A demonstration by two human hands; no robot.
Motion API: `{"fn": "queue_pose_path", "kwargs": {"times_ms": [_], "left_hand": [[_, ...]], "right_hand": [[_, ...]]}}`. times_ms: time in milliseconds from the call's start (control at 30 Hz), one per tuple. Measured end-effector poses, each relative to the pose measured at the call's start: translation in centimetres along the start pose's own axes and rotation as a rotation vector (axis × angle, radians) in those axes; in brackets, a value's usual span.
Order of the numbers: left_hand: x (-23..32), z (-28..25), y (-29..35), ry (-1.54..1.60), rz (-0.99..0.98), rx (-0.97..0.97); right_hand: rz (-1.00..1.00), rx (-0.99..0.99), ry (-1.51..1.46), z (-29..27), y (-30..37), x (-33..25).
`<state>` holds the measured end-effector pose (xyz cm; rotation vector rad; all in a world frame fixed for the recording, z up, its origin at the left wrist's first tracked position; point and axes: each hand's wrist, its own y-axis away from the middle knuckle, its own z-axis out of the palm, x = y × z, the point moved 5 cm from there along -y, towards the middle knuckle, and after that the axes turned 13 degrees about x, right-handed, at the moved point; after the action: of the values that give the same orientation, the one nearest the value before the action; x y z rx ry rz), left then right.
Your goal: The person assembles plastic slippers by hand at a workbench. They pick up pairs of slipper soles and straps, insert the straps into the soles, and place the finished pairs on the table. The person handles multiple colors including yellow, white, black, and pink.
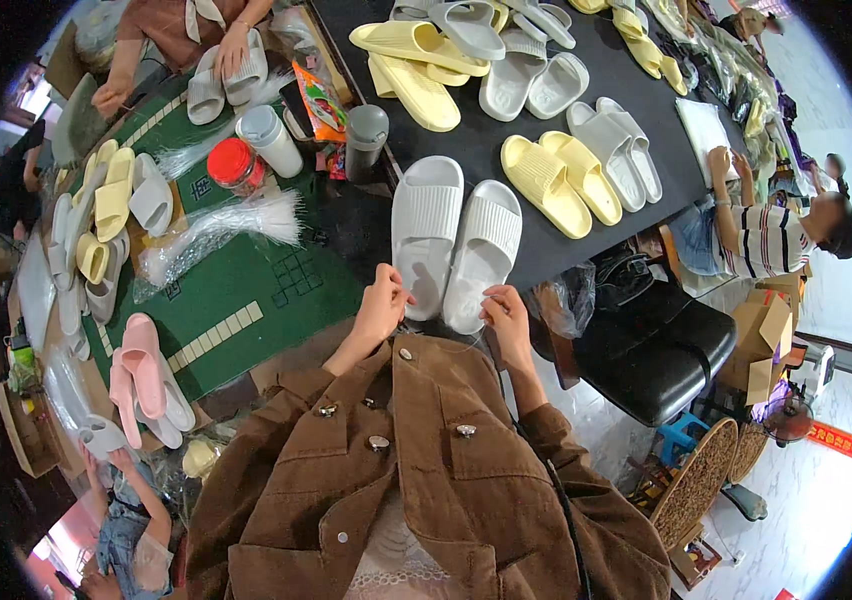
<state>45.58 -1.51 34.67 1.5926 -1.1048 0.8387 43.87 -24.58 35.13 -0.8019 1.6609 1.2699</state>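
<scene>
A pair of light grey slide slippers lies side by side right in front of me, heels toward me, the left slipper almost touching the right slipper. My left hand is at the outer edge of the left heel, its fingers curled into a pinch. At the outer edge of the right heel, my right hand is closed in a similar pinch. Whether the fingertips grip the slipper edges or something small and thin is too fine to make out. Both fingertip groups overlap the heels in view.
More slippers, yellow and grey, lie on the black table. Clear thin plastic strips, a red-lidded jar and cups are on the left. A black chair stands at right. Other people sit around the tables.
</scene>
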Motion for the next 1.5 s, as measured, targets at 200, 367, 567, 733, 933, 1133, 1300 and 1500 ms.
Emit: {"fn": "queue_pose_path", "kwargs": {"times_ms": [200,367,567,733,933,1133,1300,1500], "left_hand": [[-0.7,1.4,-2.5,-0.053,0.200,0.022],[-0.7,2.6,-3.4,-0.215,0.578,0.261],[1.0,4.0,-2.9,-0.409,0.704,0.290],[2.7,6.2,-4.6,-0.516,0.447,0.074],[1.7,8.0,-6.2,-0.614,0.476,0.198],[2.3,8.6,-7.1,-0.622,0.434,0.181],[1.8,8.6,-7.8,-0.628,0.381,0.145],[1.3,9.1,-7.5,-0.549,0.600,0.288]], "right_hand": [[-0.151,0.120,0.184,1.5,-1.9,0.1],[-0.457,0.242,0.407,2.7,-3.8,0.3],[-0.520,0.121,0.461,4.3,-5.8,-0.4],[-0.290,0.087,0.443,5.8,-7.8,0.0],[-0.050,0.003,0.415,6.3,-8.6,0.6],[-0.155,0.058,0.463,6.5,-8.1,0.4],[-0.212,0.037,0.558,6.6,-7.6,-0.7],[-0.385,0.035,0.457,6.4,-7.8,-0.8]]}}
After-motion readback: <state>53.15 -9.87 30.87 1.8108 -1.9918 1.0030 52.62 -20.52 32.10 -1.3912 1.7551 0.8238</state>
